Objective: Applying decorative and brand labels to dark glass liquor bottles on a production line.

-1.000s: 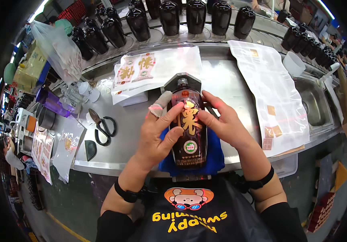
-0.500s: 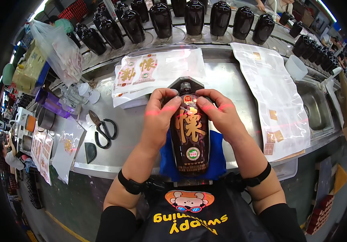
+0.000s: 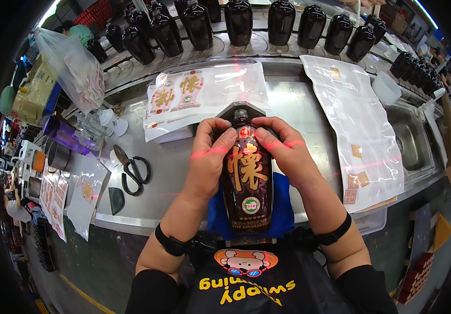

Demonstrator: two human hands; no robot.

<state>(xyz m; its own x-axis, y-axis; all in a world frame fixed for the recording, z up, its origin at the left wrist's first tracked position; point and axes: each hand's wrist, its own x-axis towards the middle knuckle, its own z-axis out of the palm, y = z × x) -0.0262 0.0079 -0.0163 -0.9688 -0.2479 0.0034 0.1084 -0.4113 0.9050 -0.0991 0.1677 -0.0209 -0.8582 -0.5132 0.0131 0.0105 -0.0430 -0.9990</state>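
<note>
I've got both hands on a dark brown glossy ceramic bottle (image 3: pixel 246 183) lying neck-away on a blue cloth pad (image 3: pixel 283 212) at the near edge of the steel surface (image 3: pixel 178 172). My left hand (image 3: pixel 209 154) and right hand (image 3: pixel 283 152) are curled around its shoulders, thumbs pressing the small red neck label (image 3: pixel 244 132). Looks like the label-smoothing step; the big gold front label seems already on. Next I'd want even thumb pressure outward so nothing wrinkles. Black scissors (image 3: pixel 131 170) sit off to the left.
</note>
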